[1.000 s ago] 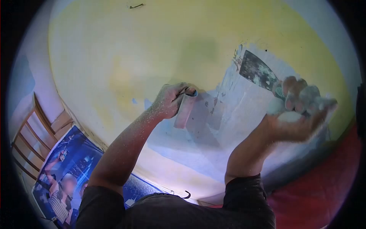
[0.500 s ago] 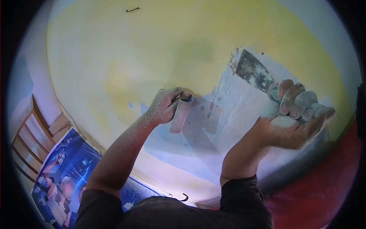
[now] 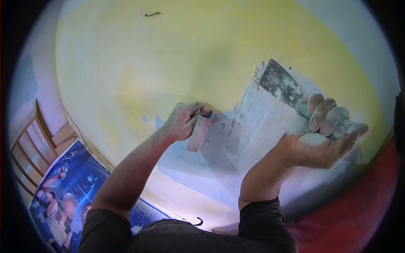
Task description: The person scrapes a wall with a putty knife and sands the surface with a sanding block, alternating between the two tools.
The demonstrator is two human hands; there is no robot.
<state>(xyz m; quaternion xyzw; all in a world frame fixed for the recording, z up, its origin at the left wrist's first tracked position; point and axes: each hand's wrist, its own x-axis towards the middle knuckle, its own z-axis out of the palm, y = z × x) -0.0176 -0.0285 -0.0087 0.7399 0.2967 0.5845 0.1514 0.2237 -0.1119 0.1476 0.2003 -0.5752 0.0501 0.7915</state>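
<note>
My dust-covered left hand (image 3: 183, 121) grips a short, pale hollow tube (image 3: 199, 133) close to the wall, its open end facing up. Over on the right, my right hand (image 3: 329, 126) is closed around the handle of a putty knife (image 3: 280, 82). The broad metal blade, smeared with white, lies against the wall (image 3: 177, 55) at the edge where yellow paint meets a scraped, pale bluish patch (image 3: 261, 122). White powder coats my fingers and forearms.
A metal hook (image 3: 152, 14) sticks out of the wall near the top. At lower left are a wooden slatted rail (image 3: 29, 147) and a blue printed sheet (image 3: 84, 168) with people pictured on it. Red fabric (image 3: 350, 211) lies at lower right.
The camera view has shifted slightly. Both hands keep their grips, and the putty knife blade stays at almost the same spot on the wall.
</note>
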